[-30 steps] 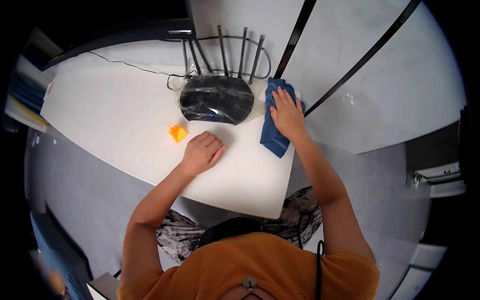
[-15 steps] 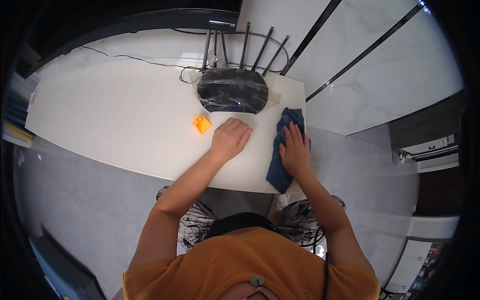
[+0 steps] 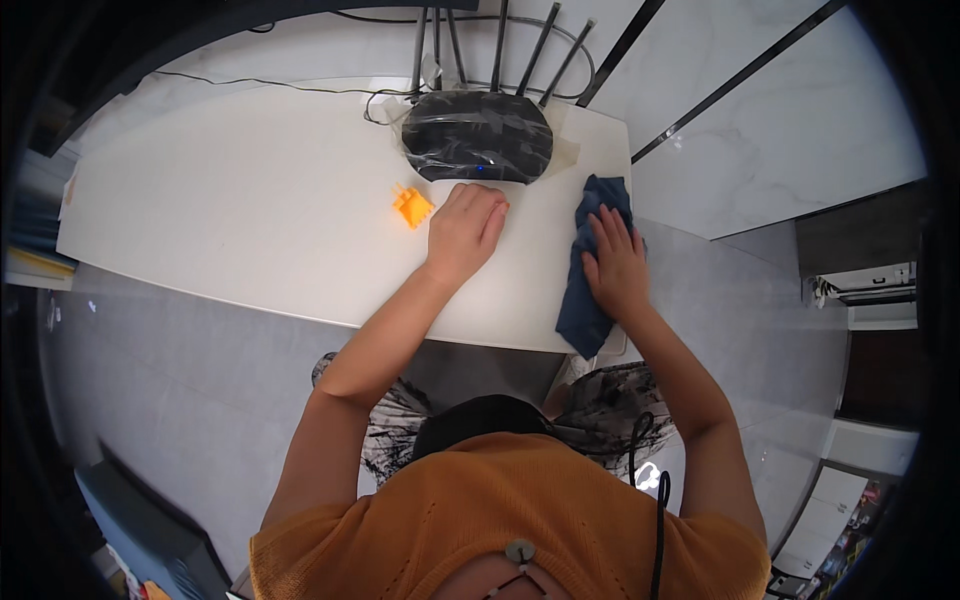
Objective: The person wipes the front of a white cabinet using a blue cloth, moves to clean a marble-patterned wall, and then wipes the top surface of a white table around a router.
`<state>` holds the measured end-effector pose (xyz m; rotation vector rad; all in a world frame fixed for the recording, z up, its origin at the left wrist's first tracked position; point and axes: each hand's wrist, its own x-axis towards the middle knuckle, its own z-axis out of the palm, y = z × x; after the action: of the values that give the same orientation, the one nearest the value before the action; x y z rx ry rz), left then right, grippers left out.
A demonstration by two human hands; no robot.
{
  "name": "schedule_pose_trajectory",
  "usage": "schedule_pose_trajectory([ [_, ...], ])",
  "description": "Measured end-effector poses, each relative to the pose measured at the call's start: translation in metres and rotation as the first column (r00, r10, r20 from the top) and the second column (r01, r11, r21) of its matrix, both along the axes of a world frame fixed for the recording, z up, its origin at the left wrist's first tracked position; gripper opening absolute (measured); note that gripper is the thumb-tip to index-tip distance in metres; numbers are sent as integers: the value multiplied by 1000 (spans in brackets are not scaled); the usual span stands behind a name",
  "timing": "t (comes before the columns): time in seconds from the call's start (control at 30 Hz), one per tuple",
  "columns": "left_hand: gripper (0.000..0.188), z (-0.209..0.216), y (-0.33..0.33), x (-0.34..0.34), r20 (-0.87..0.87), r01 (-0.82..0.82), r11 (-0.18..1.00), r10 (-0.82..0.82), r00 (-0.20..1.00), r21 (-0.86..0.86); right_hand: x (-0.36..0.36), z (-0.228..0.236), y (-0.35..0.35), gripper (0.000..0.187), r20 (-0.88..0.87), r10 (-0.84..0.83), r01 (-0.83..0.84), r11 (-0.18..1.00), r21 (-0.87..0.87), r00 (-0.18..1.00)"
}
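Note:
My left hand (image 3: 466,230) rests on the white table (image 3: 240,190), just in front of a black router (image 3: 478,137) wrapped in clear plastic. Its fingers are curled under, closed, hiding whatever may be inside. A small orange plastic piece (image 3: 412,207) with notched edges lies to the left of these fingers. At the table's right edge a dark blue cloth (image 3: 585,310) is spread lengthwise, its near end reaching the front edge. My right hand (image 3: 618,270) lies flat on the cloth, fingers stretched out, open.
Several router antennas (image 3: 498,50) stand upright by the wall, with a black cable (image 3: 260,82) trailing left across the tabletop. A dark screen (image 3: 200,35) overhangs the table's back left. Glossy white panels (image 3: 760,150) rise to the right. Grey floor (image 3: 200,370) surrounds the table.
The whole view has shifted, so the table sits higher in the picture. My left hand has slid slightly toward the router. My right hand stays on the cloth.

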<state>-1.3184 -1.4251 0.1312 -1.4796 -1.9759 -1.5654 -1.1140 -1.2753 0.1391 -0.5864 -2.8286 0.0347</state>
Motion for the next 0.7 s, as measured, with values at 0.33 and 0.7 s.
schedule_pose_trajectory([
  [0.33,46,2,-73,-53,-86,-399,882,390,917,-249,-37,2,-83,54,15,146,-146,989,0,989],
  [0.7,22,-13,-114,-67,120,-381,887,422,899,-261,-71,-5,-122,56,-31,251,-250,967,44,967],
])
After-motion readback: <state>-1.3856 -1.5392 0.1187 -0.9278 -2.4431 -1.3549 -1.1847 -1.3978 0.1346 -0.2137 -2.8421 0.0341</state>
